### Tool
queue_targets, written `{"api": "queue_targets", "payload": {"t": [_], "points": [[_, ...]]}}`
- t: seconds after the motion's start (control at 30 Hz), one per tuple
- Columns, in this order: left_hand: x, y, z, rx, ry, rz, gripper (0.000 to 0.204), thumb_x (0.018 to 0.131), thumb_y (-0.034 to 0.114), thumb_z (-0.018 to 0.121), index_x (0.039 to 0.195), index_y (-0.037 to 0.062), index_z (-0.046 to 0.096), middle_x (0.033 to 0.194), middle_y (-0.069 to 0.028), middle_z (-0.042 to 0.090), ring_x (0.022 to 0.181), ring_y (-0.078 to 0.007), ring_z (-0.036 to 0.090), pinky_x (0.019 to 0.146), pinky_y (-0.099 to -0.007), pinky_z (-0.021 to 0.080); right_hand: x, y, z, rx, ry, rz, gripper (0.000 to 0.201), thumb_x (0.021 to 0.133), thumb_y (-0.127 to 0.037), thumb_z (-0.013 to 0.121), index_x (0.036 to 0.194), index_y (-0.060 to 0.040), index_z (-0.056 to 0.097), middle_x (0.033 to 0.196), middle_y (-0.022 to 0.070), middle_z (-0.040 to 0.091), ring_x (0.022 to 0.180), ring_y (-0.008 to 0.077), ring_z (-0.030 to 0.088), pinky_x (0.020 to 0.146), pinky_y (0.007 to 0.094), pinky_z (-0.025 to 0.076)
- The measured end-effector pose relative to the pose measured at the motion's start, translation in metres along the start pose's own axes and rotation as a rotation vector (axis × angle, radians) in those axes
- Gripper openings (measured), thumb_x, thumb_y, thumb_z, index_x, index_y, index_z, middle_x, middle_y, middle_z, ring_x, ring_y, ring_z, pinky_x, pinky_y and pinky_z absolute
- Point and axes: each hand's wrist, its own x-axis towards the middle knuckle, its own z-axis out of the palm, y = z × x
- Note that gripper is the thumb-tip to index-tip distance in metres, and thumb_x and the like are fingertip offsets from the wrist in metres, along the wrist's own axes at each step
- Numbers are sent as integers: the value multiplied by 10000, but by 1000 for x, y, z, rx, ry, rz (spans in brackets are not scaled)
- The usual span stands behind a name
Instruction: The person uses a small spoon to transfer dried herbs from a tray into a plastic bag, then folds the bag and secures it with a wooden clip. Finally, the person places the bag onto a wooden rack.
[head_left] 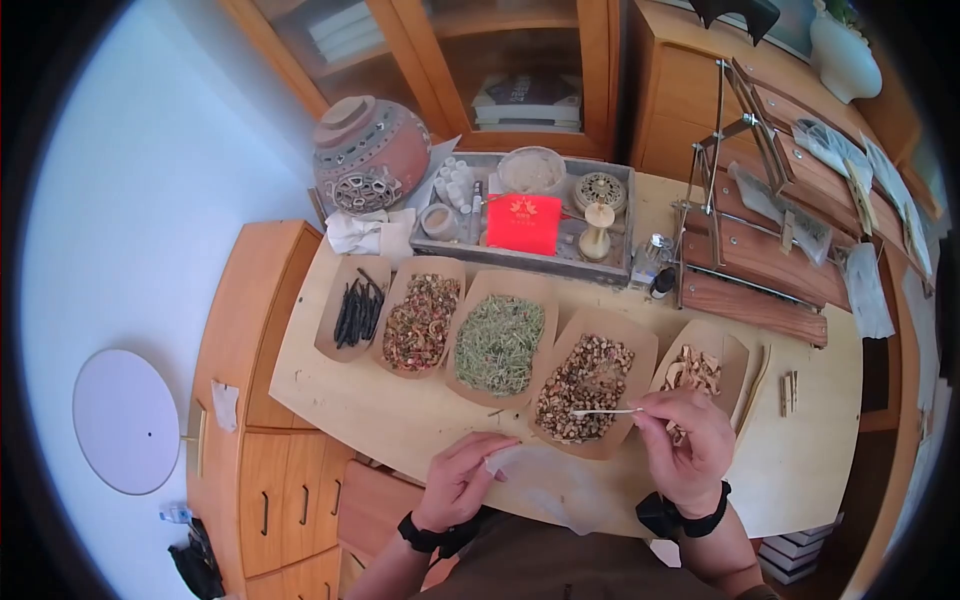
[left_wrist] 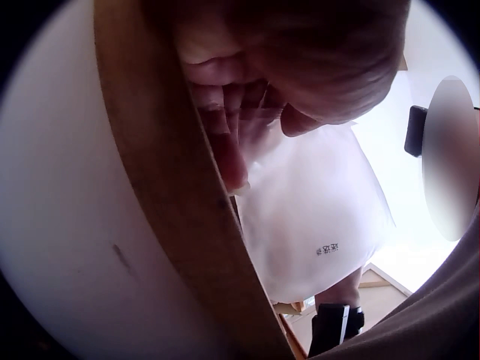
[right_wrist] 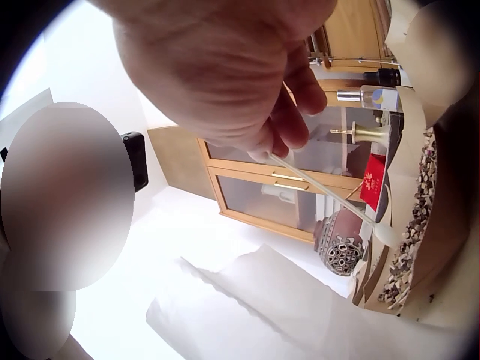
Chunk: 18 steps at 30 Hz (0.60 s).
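My left hand [head_left: 462, 482] pinches the edge of a translucent white pouch [head_left: 548, 482] at the table's front edge. In the left wrist view, small dark print shows on the pouch [left_wrist: 322, 217]. My right hand [head_left: 690, 448] holds a thin, pale small spoon [head_left: 605, 411] by its handle end, between thumb and fingers. The spoon reaches left over a paper tray [head_left: 640, 350] of mixed brown and cream dried bits. Its white oval bowl [right_wrist: 387, 235] overlaps the tray's rim in the right wrist view. Part of the left fingers is hidden behind the table edge in the left wrist view.
Paper trays of dark pods [head_left: 357, 312], reddish dried bits [head_left: 415, 322], green cut herb [head_left: 497, 345] and pale chips [head_left: 692, 368] line the table. Behind stands a grey wooden tray [head_left: 425, 248] with jars and a red packet [head_left: 522, 224]. A tiered wooden rack [head_left: 752, 308] rises at right.
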Motion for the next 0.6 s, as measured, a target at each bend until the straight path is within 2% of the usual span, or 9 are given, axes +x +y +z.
{"api": "queue_targets", "payload": {"t": [0.07, 0.13, 0.3, 0.4, 0.47, 0.53, 0.57, 0.6], "points": [[1, -5, 2, -13, -3, 8, 343, 970, 0, 529, 1273, -48, 684, 1101, -174, 737, 985, -262, 733, 896, -341, 563, 0, 2, 1, -20, 0, -15, 249, 811, 68, 812, 1007, -20, 687, 876, 122, 753, 708, 243, 717, 608, 307, 553], [-6, -19, 8, -244, 57, -134, 276, 1082, 9, 482, 1300, -66, 634, 1066, -137, 696, 893, -156, 718, 770, -279, 594, -3, 3, 2, -47, 1, -20, 254, 807, 73, 811, 1004, -23, 682, 881, 123, 755, 711, 247, 719, 608, 306, 555], [-6, -20, 9, -221, 140, -83, 244, 1081, -1, 481, 1264, -70, 626, 1024, -119, 676, 844, -146, 705, 749, -272, 580, -3, 4, 4, -119, 16, -87, 283, 793, 73, 822, 1026, -24, 695, 892, 119, 751, 702, 250, 714, 587, 310, 549], [-5, -19, 5, -187, 161, -32, 228, 1075, 3, 483, 1231, -69, 633, 1008, -113, 664, 814, -141, 685, 729, -263, 558, -3, -1, 6, -201, 4, -22, 304, 787, 72, 824, 1052, -25, 710, 890, 116, 742, 690, 243, 703, 578, 313, 542], [-7, -21, 3, -145, 169, 10, 226, 1078, 24, 484, 1218, -69, 635, 1003, -110, 656, 805, -141, 674, 721, -264, 545, -4, 1, 6, -218, -14, -61, 305, 785, 73, 824, 1053, -24, 716, 892, 113, 738, 687, 243, 697, 579, 317, 537], [-7, -23, 2, -221, 172, 26, 309, 1079, 210, 544, 1192, -62, 638, 1043, -117, 644, 803, -158, 654, 724, -282, 529, -4, 1, 6, -222, -31, -112, 306, 783, 74, 823, 1055, -24, 722, 895, 111, 733, 685, 243, 691, 579, 322, 532], [-7, -27, 3, -217, 183, 36, 309, 1079, 210, 544, 1192, -62, 638, 1043, -117, 644, 803, -158, 654, 724, -282, 529, -5, 1, 7, -227, -42, -110, 292, 787, 76, 817, 1045, -27, 725, 896, 109, 728, 684, 242, 683, 581, 321, 527], [-9, -31, 6, -267, 187, 66, 460, 1039, 373, 591, 1205, -55, 622, 1068, -119, 633, 819, -162, 646, 721, -286, 524, -6, 0, 9, -228, -55, -109, 279, 790, 78, 811, 1035, -30, 729, 897, 106, 724, 684, 241, 675, 584, 320, 522]]}}
